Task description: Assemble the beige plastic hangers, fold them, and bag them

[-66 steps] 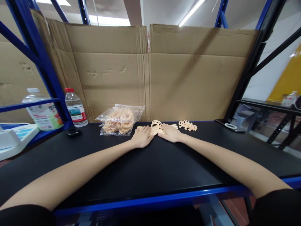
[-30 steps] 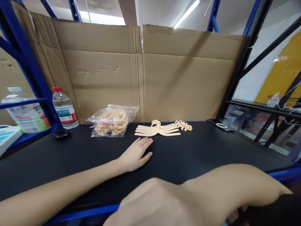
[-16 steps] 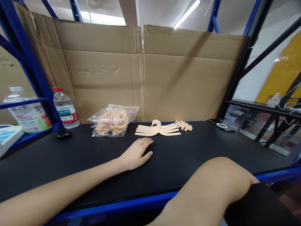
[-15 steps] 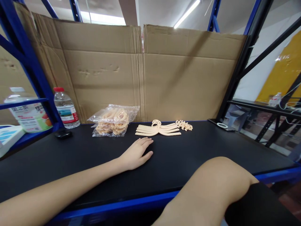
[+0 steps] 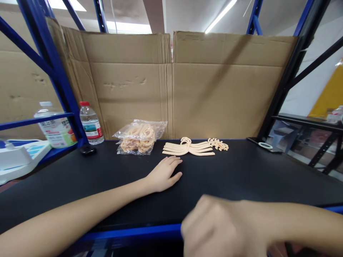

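My left hand (image 5: pixel 164 175) lies flat on the black tabletop (image 5: pixel 125 175), fingers stretched out and nothing under them that shows. Just beyond its fingertips is a row of overlapping beige hanger-shaped pieces (image 5: pixel 198 150) with curved hooks. Small beige knobbly pieces (image 5: pixel 220 145) lie against their right end. My right hand (image 5: pixel 214 228) is raised close to the camera over the table's front edge, back of the hand towards me. It is blurred and its fingertips are hidden, so whether it holds anything does not show.
A clear plastic bag (image 5: pixel 140 137) of beige rings sits at the back. Behind it stands a cardboard wall (image 5: pixel 128 82). At left are a red-capped water bottle (image 5: pixel 91 125), a small black object (image 5: pixel 88 150) and a larger bottle (image 5: pixel 56 128). A phone-like slab (image 5: pixel 276 150) carries a white ring (image 5: pixel 265 145).
My right arm has swung round, bringing the hand into view at the front edge. The left hand stays on the table. The whole view has shifted slightly left.
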Tool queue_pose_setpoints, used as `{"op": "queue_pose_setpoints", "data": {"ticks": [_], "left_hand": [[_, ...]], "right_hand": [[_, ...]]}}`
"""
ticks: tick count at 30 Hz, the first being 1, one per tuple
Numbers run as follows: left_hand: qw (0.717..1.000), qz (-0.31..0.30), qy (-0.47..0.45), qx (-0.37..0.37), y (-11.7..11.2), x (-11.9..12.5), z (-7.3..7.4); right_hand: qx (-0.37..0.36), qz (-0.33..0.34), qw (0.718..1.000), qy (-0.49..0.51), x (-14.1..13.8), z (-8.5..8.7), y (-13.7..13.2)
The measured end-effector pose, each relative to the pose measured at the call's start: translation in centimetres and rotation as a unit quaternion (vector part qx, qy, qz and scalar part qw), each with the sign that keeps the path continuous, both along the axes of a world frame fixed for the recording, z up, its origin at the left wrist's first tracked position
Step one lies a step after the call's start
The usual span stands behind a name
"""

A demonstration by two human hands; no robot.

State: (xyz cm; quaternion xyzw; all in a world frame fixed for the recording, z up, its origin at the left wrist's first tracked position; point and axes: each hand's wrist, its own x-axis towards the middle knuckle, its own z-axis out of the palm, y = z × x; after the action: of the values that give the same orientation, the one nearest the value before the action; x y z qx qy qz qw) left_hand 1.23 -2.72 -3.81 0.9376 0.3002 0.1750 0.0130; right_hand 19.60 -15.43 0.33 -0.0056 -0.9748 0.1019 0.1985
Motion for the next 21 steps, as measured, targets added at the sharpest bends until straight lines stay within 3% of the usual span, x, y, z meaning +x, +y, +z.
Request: {"op": "queue_pose_setpoints", "data": {"ticks": [2, 4, 6, 9, 11, 14, 17, 21], "left_hand": [[1.0, 0.0, -0.004, 0.02, 0.5, -0.1, 0.1], [0.999, 0.008, -0.007, 0.041, 1.4, -0.3, 0.2], [0.998, 0.025, -0.008, 0.056, 2.6, -0.5, 0.2], [0.997, 0.047, -0.004, 0.061, 4.7, -1.2, 0.1], [0.997, 0.041, -0.01, 0.067, 5.7, -1.5, -0.1], [0.996, 0.015, -0.035, 0.084, 6.4, -1.8, -0.4], [0.995, 0.003, -0.06, 0.085, 6.4, -1.8, -0.4], [0.995, 0.014, -0.075, 0.058, 6.3, -1.8, -0.4]], "right_hand": [[-0.038, -0.104, 0.992, 0.066, 2.4, 1.2, 2.5], [-0.019, -0.262, 0.958, 0.113, 6.4, 1.9, 6.2], [0.022, -0.413, 0.901, 0.132, 11.0, 1.7, 10.4], [0.052, -0.55, 0.819, 0.153, 17.1, -0.4, 15.4], [0.055, -0.569, 0.811, 0.121, 19.7, -2.1, 17.1], [0.066, -0.547, 0.832, 0.066, 21.4, -3.5, 17.6], [0.072, -0.519, 0.851, 0.029, 21.8, -3.6, 17.5], [0.067, -0.516, 0.854, -0.001, 22.1, -3.5, 17.9]]}}
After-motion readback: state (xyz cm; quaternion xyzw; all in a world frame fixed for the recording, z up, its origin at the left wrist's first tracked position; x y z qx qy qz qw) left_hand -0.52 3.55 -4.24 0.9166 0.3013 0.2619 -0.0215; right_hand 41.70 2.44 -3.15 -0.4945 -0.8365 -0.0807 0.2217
